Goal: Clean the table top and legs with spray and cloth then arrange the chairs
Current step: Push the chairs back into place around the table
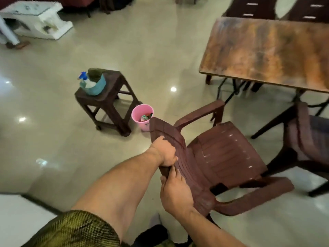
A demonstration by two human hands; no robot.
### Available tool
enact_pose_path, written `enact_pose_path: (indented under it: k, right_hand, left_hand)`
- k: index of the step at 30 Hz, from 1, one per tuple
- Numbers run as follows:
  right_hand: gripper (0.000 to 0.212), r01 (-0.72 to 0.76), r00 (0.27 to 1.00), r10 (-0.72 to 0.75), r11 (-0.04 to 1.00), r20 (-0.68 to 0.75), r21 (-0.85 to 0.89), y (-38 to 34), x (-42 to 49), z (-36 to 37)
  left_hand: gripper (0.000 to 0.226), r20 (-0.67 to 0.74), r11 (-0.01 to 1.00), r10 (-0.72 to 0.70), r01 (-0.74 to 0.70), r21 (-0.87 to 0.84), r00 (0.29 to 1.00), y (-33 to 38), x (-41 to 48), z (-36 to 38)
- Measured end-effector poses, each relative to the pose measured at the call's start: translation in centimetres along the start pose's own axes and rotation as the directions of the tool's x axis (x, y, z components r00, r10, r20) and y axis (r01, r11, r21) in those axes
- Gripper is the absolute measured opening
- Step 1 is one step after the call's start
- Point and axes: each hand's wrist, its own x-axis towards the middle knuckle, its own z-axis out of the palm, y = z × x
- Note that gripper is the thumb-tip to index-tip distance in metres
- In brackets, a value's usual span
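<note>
Head view, looking down at a maroon plastic armchair at centre-right of frame. Both hands are on its backrest. The left hand, w/ bare forearm coming up from the lower left out of a green patterned sleeve, has fingers clenched round the backrest's top edge. The right hand, just below it in frame, grasps the same edge, fingers laid on the slatted front and thumb at the rim. The 2 hands are almost touching. The armchair's seat faces toward the right of frame.

The table, w/ worn wood-look top and thin black legs, fills the upper right, near the armchair's front armrest. A second chair of the same colour sits at the right edge, partly under the table's lower corner. More dark chairs stand beyond the table at the top edge.

At centre-left is a brown plastic stool w/ a teal tub on top. In the tub are the spray bottle w/ blue head and a dark green cloth, well apart from both hands. A pink bin stands on the glossy pale floor just beside the stool, w/ some rubbish inside. A white stand sits at upper left.
</note>
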Motion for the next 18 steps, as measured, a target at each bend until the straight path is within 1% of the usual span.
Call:
enact_pose_path:
  k: [3, 5, 8, 11, 13, 18]
  right_hand:
    - [0.056, -0.121, 0.985, 0.112, 0.99, -0.127, -0.065, -1.6, -0.4, 1.5]
    - [0.052, -0.127, 0.971, 0.105, 0.988, -0.214, -0.093, -1.8, -0.5, 1.9]
    - [0.046, -0.088, 0.956, 0.025, 0.975, -0.293, -0.204, -1.6, -0.9, 1.6]
    - [0.047, -0.04, 0.947, -0.046, 0.965, -0.319, -0.259, -0.8, -0.6, 0.7]
    - [0.048, 0.009, 0.946, -0.111, 0.949, -0.304, -0.315, 0.5, -0.5, -0.4]
    - [0.056, 0.146, 0.947, -0.245, 0.905, -0.21, -0.399, 8.5, -1.1, -4.8]
  left_hand:
    - [0.057, -0.029, 0.999, 0.051, -0.051, 0.015, 0.998, -0.1, 0.1, 0.3]
    - [0.055, -0.083, 0.998, 0.068, -0.069, -0.007, 0.994, -0.4, 0.2, 0.5]
    - [0.05, -0.166, 0.995, 0.061, -0.073, -0.069, 0.984, -0.8, 0.6, 1.1]
    - [0.045, -0.209, 0.993, 0.048, -0.07, -0.1, 0.977, -0.7, 0.6, 0.8]
    - [0.042, -0.221, 0.991, 0.031, -0.06, -0.124, 0.975, -0.2, 0.6, 0.3]
    - [0.045, -0.169, 0.977, 0.034, -0.068, -0.203, 0.985, 4.1, 1.9, -1.0]
